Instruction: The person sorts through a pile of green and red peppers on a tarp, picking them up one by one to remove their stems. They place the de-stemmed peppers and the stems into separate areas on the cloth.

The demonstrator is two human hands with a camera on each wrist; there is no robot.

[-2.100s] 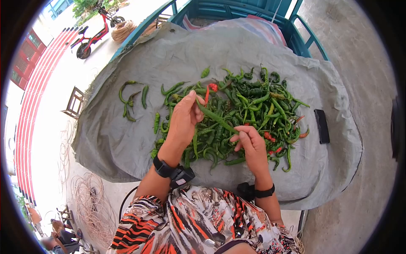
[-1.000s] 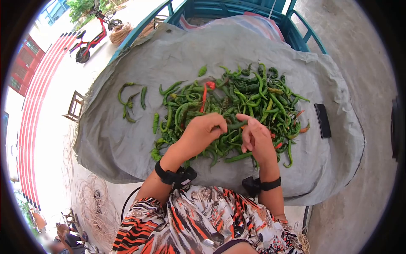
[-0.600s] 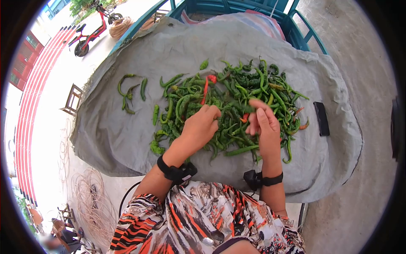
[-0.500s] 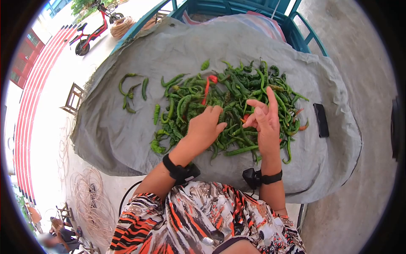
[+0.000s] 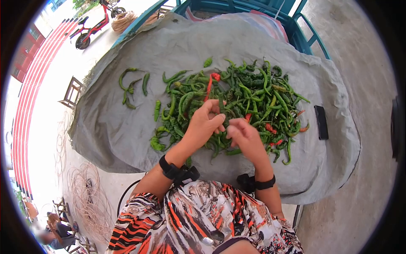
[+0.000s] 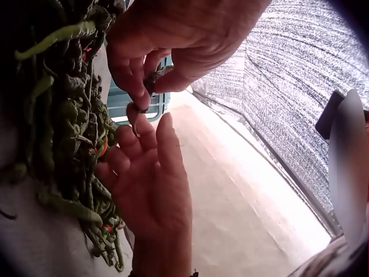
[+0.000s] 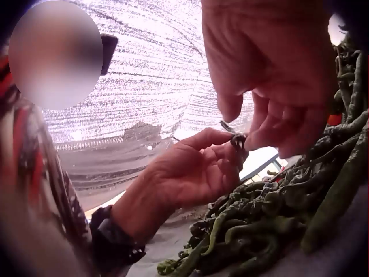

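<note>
Outdoors, on pale concrete ground (image 5: pixel 363 63), a grey tarp (image 5: pixel 127 139) lies over a raised bed and carries a heap of green and red chili peppers (image 5: pixel 253 97). Above the near edge of that heap the left hand (image 5: pixel 205 125) has its fingers curled, thumb and forefinger pinching the dark end of one green pepper (image 5: pixel 222 111); the right hand (image 5: pixel 245 137) meets it, fingertips closed on the same pepper's end, and the right wrist view shows both pinches touching at the small dark stem. Both hands hover just over the heap's near side, with bare tarp between them and the person's patterned shirt (image 5: pixel 203 224). To the left a few separate green peppers (image 5: pixel 133 86) lie well apart from the heap, with open cloth around them. A black phone (image 5: pixel 321 122) rests near the tarp's right edge, just beyond the heap. Behind the tarp stands a teal metal frame (image 5: pixel 304 34), and a red scooter (image 5: pixel 91 26) is parked far off at upper left. Half a second earlier the right hand was raised over the heap with fingers spread; it has since dropped back towards the body and closed against the left.
</note>
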